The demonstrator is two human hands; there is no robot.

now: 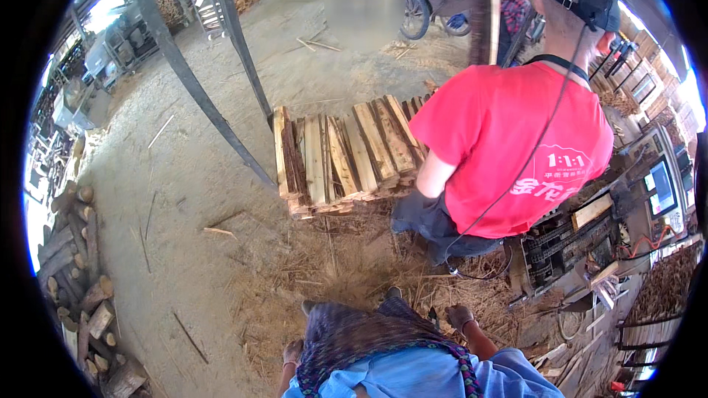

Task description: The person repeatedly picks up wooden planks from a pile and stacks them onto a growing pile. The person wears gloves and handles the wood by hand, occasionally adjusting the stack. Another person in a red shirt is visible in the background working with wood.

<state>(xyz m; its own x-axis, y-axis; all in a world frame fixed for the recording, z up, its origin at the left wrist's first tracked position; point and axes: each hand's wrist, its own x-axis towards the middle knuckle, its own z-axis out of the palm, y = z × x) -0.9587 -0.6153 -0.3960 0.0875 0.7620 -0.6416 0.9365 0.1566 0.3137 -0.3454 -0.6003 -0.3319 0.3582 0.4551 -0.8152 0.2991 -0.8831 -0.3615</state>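
Observation:
My left hand [293,351] hangs low by my left side, beside my dark patterned apron [346,335]. Its fingers are too small and partly hidden to read. On the other side, my right hand [459,316] hangs away from my body above the littered floor; it looks gloved, and its finger shape is unclear. A small dark object [434,316] shows just left of that hand, and I cannot make out whether they touch. Ahead of me, split wooden slats [346,155] lie side by side in a stack, apart from both hands.
A co-worker in a red shirt [516,147] stands close ahead on the right, beside a machine with a screen [661,188]. Metal posts [184,66] rise at left. Logs [85,280] are piled far left. A cart [442,4] and another person [514,11] are farther back.

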